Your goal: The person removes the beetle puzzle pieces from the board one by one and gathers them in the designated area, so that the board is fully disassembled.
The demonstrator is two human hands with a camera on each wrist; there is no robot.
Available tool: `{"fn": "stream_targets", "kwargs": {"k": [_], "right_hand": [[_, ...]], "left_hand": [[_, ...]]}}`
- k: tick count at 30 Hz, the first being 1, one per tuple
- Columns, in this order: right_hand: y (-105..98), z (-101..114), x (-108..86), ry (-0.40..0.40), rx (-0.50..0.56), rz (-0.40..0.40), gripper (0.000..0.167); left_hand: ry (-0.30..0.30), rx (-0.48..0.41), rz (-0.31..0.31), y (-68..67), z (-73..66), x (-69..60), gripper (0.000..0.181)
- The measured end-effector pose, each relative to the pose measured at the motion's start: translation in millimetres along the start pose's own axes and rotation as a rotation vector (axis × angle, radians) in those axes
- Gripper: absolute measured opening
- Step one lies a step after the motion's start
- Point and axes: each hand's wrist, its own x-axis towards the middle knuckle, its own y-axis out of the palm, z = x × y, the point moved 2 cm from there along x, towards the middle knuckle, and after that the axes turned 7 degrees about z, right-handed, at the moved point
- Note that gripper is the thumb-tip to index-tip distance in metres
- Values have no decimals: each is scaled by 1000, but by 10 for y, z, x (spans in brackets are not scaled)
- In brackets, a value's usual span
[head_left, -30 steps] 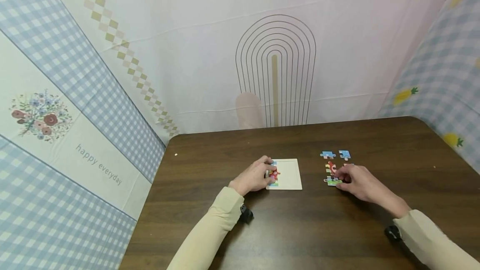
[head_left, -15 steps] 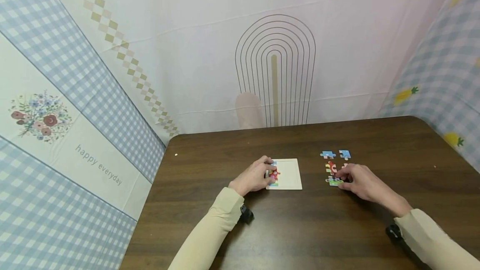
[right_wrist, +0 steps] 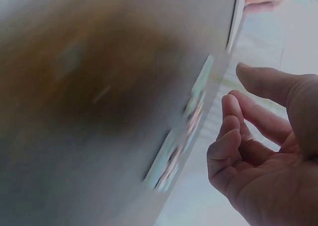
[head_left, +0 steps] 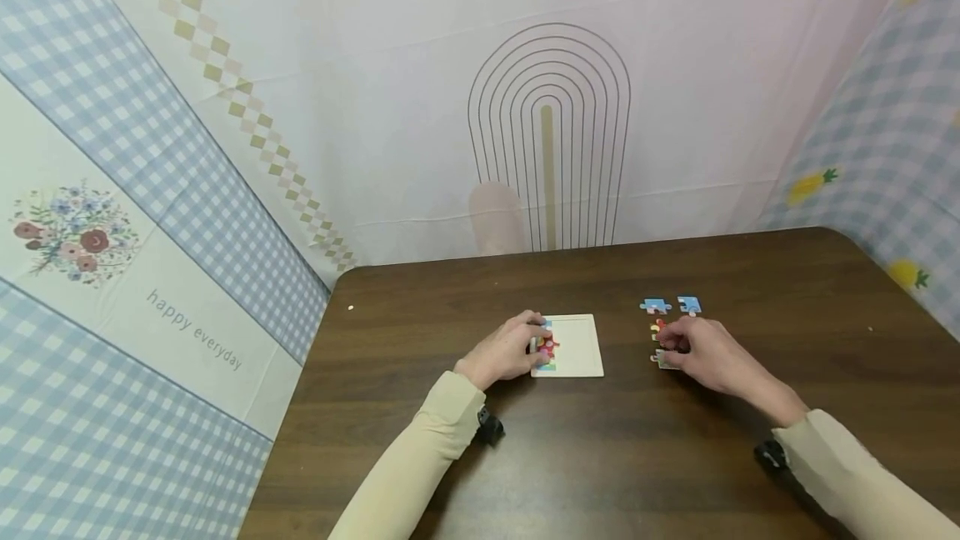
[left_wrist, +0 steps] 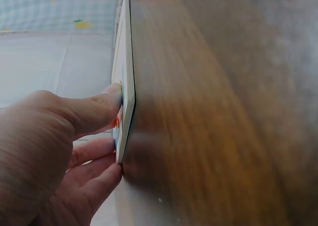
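A square cream puzzle board (head_left: pixel 577 347) lies flat on the table, its left column filled with colourful puzzle pieces (head_left: pixel 550 346). My left hand (head_left: pixel 506 351) rests on its left side, thumb and fingertips pressing the face and edge, as the left wrist view also shows. To the right, my right hand (head_left: pixel 712 354) hovers low over loose puzzle pieces. Its thumb and forefinger stand apart, holding nothing in the right wrist view. Nearest to its fingertips are a red-and-yellow piece (head_left: pixel 656 328) and a green-edged piece (head_left: pixel 661 359), both partly covered. Any piece under the palm is hidden.
Two blue puzzle pieces, one wide (head_left: pixel 655 305) and one corner-like (head_left: pixel 688 304), lie behind the right hand. A tiny white speck (head_left: pixel 350 307) sits at the table's far left. Cloth-covered walls rise behind the dark wooden table (head_left: pixel 585 457).
My right hand has shifted slightly left and away from me, covering more of the red-and-yellow and green pieces. The green piece moved slightly right earlier. My left hand stays on the board.
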Motion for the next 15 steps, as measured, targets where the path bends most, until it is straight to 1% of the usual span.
{"fn": "stream_targets", "kwargs": {"k": [5,10,12,15], "right_hand": [[79,195,161,-46,5,-15,19],[166,365,351,-68,39,-1,20],[202,422,428,-66,48,9,20],[268,507,545,-78,46,23,19]], "left_hand": [[-1,0,-10,-16,8,-18,40],[-23,-11,-39,-68,26,-94,40],[-33,-15,-28,-86,39,-123,43],[-61,-15,23,-90,69,-159,57]]}}
